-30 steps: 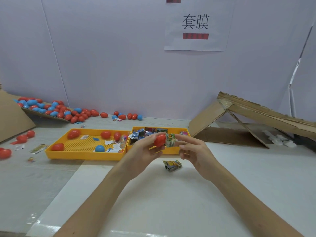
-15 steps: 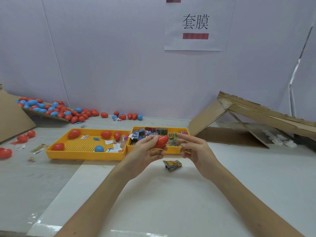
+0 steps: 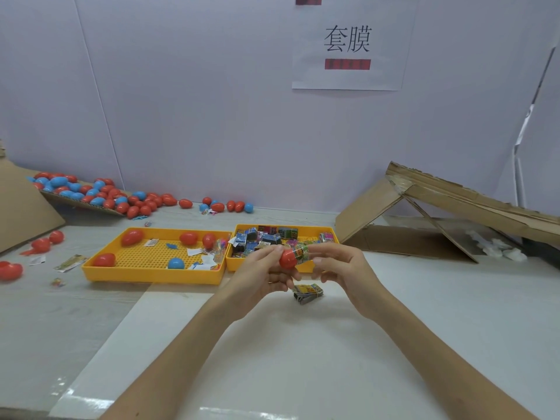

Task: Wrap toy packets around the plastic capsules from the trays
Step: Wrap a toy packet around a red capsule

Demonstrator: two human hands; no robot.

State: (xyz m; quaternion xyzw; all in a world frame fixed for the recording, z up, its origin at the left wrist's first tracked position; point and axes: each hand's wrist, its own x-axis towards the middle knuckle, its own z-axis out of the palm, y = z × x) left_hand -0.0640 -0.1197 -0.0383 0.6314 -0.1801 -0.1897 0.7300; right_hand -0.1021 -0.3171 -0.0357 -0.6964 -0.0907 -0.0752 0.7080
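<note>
- Left hand (image 3: 260,277) curls its fingers round a red capsule (image 3: 287,259), held above the tabletop (image 3: 303,359) before the packet tray (image 3: 236,265).
- Toy packet (image 3: 301,253) sits over the capsule's right end.
- Spare packet (image 3: 307,293) lies on the tabletop beneath both hands.
- Right hand (image 3: 339,265) pinches the toy packet.
</note>
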